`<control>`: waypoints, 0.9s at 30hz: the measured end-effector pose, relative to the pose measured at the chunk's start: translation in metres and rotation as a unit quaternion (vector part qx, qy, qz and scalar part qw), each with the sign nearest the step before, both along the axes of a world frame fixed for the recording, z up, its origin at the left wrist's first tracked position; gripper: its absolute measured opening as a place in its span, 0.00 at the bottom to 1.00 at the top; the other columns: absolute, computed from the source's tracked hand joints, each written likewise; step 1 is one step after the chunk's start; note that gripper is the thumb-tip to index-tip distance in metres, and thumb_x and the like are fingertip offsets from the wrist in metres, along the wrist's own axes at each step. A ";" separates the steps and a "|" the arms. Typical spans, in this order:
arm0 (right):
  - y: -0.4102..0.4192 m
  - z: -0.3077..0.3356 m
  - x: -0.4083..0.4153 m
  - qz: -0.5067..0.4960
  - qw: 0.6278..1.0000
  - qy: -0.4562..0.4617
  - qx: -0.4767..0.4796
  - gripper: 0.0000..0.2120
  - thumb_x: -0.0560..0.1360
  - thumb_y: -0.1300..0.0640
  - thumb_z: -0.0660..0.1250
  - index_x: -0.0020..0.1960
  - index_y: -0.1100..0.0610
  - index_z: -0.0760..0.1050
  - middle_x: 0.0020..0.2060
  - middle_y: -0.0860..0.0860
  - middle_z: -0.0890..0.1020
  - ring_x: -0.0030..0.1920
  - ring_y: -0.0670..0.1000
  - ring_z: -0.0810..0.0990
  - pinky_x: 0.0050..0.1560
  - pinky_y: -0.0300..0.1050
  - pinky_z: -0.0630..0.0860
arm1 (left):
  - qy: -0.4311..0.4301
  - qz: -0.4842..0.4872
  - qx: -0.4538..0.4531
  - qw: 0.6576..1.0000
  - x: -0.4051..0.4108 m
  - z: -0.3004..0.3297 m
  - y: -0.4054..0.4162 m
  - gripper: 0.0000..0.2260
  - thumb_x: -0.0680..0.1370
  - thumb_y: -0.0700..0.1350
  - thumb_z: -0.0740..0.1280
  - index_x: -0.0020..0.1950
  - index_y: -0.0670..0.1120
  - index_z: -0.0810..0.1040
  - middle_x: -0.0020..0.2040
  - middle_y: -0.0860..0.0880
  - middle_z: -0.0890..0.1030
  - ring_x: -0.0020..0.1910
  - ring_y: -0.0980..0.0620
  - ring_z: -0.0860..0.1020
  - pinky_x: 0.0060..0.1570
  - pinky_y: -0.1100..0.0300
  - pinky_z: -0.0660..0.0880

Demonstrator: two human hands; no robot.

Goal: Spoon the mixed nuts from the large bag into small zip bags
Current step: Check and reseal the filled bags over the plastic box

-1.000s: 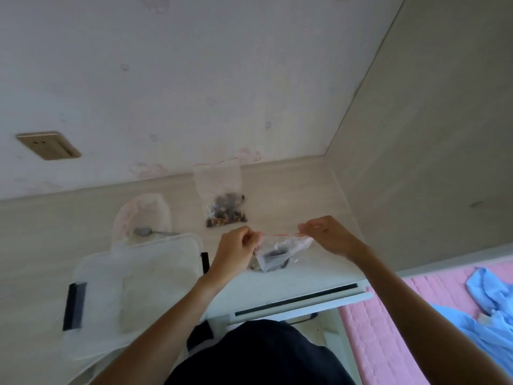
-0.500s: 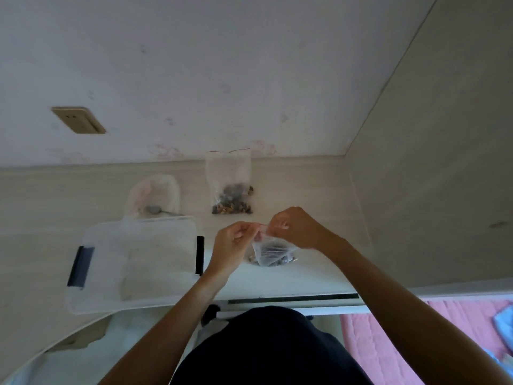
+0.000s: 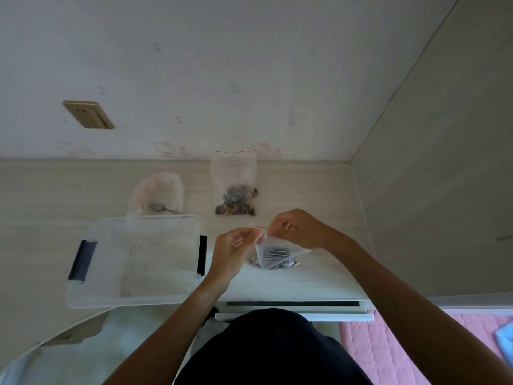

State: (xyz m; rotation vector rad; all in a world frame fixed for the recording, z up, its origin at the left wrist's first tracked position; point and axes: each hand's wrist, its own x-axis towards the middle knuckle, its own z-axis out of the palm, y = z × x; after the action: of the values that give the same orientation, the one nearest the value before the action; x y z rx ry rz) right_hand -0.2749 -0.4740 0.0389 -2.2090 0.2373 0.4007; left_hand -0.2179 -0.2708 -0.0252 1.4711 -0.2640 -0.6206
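Note:
I hold a small clear zip bag (image 3: 274,255) with dark nuts in its bottom, just above the desk's front part. My left hand (image 3: 236,245) and my right hand (image 3: 294,227) pinch its red-lined top edge close together. A larger clear bag (image 3: 234,187) with mixed nuts at its base stands against the wall behind. To the left lies a crumpled white bag (image 3: 158,191) with a metal spoon (image 3: 163,208) resting in it.
A clear plastic box lid (image 3: 136,259) with black clips covers the desk's left front. The pale wooden desk (image 3: 319,195) ends at a side panel on the right. A wall socket (image 3: 88,114) sits up left. A pink mat (image 3: 388,354) lies below right.
My right hand has slid left along the small bag's top edge until it almost meets my left hand. The view has shifted a little.

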 end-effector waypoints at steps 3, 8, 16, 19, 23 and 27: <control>0.010 0.001 0.000 0.017 0.999 -0.028 -0.022 0.06 0.80 0.61 0.71 0.54 0.62 0.84 0.49 0.57 0.86 0.49 0.54 0.84 0.48 0.34 0.76 | -0.014 -0.001 0.008 1.000 0.000 -0.006 -0.001 0.09 0.75 0.50 0.75 0.47 0.44 0.88 0.41 0.46 0.87 0.44 0.51 0.85 0.51 0.61 0.79; 0.015 0.007 0.004 0.039 0.997 -0.029 -0.061 0.11 0.83 0.57 0.67 0.54 0.64 0.83 0.50 0.62 0.84 0.51 0.59 0.82 0.57 0.51 0.77 | -0.077 -0.012 0.057 0.995 0.000 -0.010 -0.005 0.07 0.80 0.49 0.74 0.46 0.46 0.85 0.40 0.48 0.86 0.43 0.50 0.85 0.49 0.56 0.79; 0.016 0.010 0.006 0.079 0.991 -0.012 -0.108 0.15 0.85 0.50 0.62 0.58 0.59 0.82 0.53 0.54 0.84 0.52 0.53 0.81 0.57 0.48 0.77 | -0.097 -0.035 0.072 0.992 -0.001 -0.007 -0.003 0.04 0.82 0.40 0.70 0.47 0.44 0.83 0.40 0.47 0.86 0.44 0.47 0.85 0.53 0.49 0.79; 0.017 0.007 0.004 0.084 0.990 -0.013 -0.112 0.14 0.85 0.50 0.62 0.57 0.57 0.82 0.52 0.53 0.84 0.51 0.52 0.81 0.56 0.48 0.77 | -0.101 -0.037 0.072 0.992 -0.001 -0.007 0.000 0.05 0.81 0.40 0.71 0.46 0.46 0.84 0.40 0.47 0.86 0.42 0.48 0.84 0.50 0.52 0.79; 0.014 0.003 0.000 0.081 0.987 -0.045 -0.129 0.13 0.84 0.49 0.63 0.56 0.56 0.81 0.50 0.47 0.81 0.49 0.49 0.79 0.51 0.43 0.75 | -0.091 -0.021 0.075 0.993 -0.001 -0.006 0.001 0.05 0.82 0.40 0.70 0.47 0.44 0.84 0.39 0.46 0.85 0.41 0.47 0.83 0.50 0.47 0.78; -0.002 -0.004 -0.014 0.057 0.987 -0.063 -0.136 0.10 0.83 0.51 0.66 0.55 0.56 0.81 0.49 0.47 0.81 0.48 0.48 0.79 0.50 0.42 0.72 | -0.097 -0.012 0.088 0.991 0.004 -0.007 0.013 0.07 0.83 0.41 0.67 0.47 0.40 0.80 0.39 0.45 0.84 0.42 0.48 0.82 0.51 0.48 0.77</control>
State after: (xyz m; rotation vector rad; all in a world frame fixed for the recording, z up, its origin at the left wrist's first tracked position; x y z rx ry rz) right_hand -0.2888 -0.4763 0.0353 -2.5153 0.1009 0.3033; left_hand -0.2140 -0.2581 -0.0317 1.7033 -0.3866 -0.5314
